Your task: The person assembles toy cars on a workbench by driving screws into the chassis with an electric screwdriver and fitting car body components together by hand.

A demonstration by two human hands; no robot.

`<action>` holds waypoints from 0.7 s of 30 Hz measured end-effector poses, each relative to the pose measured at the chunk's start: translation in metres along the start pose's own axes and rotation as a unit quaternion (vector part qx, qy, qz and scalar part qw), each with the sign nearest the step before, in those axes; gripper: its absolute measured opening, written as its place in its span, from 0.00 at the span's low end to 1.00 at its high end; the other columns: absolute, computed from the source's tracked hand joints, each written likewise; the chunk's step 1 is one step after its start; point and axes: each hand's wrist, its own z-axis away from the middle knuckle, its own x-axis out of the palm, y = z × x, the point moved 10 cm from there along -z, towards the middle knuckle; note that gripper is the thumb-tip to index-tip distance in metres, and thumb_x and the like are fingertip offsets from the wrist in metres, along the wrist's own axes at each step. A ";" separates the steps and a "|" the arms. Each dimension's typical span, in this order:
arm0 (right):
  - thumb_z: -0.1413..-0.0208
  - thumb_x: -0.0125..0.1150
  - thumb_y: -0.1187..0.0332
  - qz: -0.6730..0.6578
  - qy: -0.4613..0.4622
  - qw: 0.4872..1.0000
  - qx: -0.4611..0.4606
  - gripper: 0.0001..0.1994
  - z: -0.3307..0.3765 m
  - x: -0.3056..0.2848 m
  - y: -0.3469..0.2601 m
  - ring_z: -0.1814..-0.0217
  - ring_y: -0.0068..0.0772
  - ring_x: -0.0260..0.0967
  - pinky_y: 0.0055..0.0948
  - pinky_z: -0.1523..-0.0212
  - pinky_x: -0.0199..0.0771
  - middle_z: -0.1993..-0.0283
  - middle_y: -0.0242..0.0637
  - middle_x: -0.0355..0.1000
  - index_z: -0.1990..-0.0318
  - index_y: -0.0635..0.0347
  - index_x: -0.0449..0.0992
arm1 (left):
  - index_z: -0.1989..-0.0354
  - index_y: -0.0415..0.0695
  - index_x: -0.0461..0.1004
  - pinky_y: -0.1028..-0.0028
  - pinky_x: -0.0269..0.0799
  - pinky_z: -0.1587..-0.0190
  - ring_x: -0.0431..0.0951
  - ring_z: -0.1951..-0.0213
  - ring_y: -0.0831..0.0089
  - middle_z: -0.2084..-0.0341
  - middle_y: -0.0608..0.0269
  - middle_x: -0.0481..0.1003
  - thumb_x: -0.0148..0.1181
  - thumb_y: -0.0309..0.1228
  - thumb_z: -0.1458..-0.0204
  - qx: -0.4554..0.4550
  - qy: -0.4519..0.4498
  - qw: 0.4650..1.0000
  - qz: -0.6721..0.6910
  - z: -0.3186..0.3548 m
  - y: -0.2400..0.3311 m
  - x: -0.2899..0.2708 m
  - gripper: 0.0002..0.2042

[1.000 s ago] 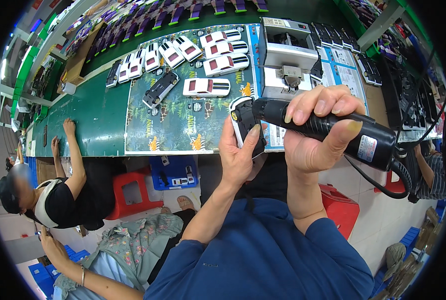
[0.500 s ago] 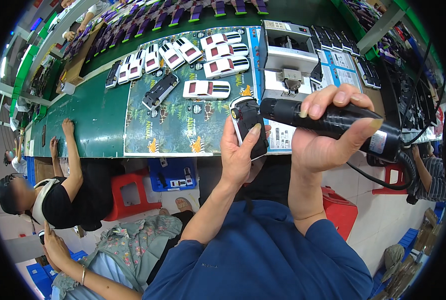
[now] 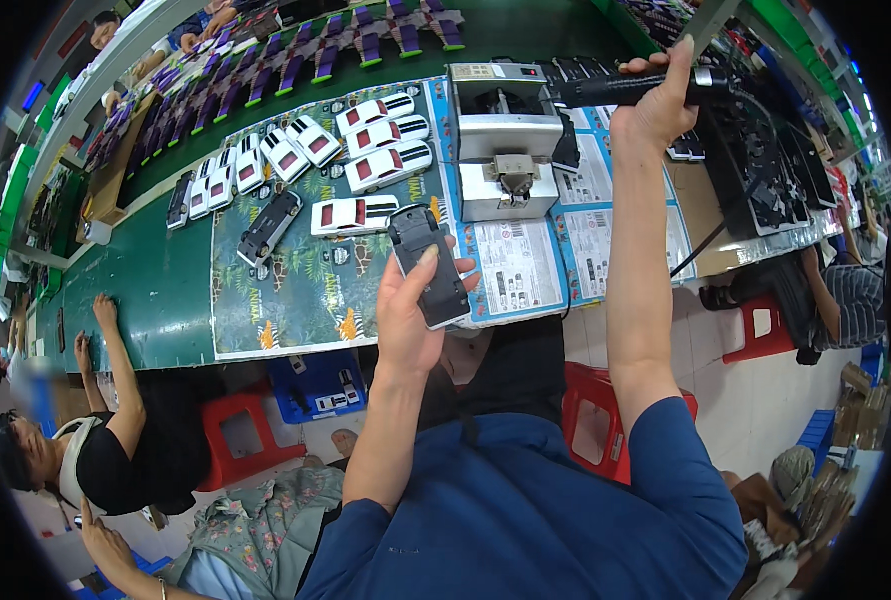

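My left hand [image 3: 409, 310] is closed round a toy car [image 3: 436, 265], its dark underside turned up and the thumb pressed on it. Raised at the right, my right hand [image 3: 658, 112] grips a black electric screwdriver [image 3: 606, 91] lying level. Its tip points left into the top opening of a silver metal box-shaped machine [image 3: 511, 137], probably a screw feeder; whether the tip touches anything is hidden. Just left of the held car, a white toy car [image 3: 351, 214] stands on its wheels. Another car [image 3: 269, 228] lies underside up beside it.
Several white toy cars [image 3: 386, 137] stand in rows on a printed sheet [image 3: 306, 320] over the green table [image 3: 156, 300]. Purple-and-green parts [image 3: 366, 42] line the far side. A cable hangs from the screwdriver. Co-workers sit at the left, near a red stool [image 3: 241, 440].
My right hand has carried the screwdriver from the held car up and away to the machine. My left hand, still holding the car, appears lower and further left. The view has shifted.
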 end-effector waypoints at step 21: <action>0.35 0.49 0.51 -0.102 -0.334 0.917 0.194 0.19 0.200 0.072 -0.059 0.78 0.24 0.64 0.24 0.78 0.68 0.65 0.38 0.63 0.55 0.60 0.68 | 0.49 0.43 0.67 0.60 0.78 0.56 0.79 0.56 0.64 0.57 0.57 0.75 0.53 0.25 0.41 0.029 0.010 0.997 0.064 -0.015 0.018 0.003 0.12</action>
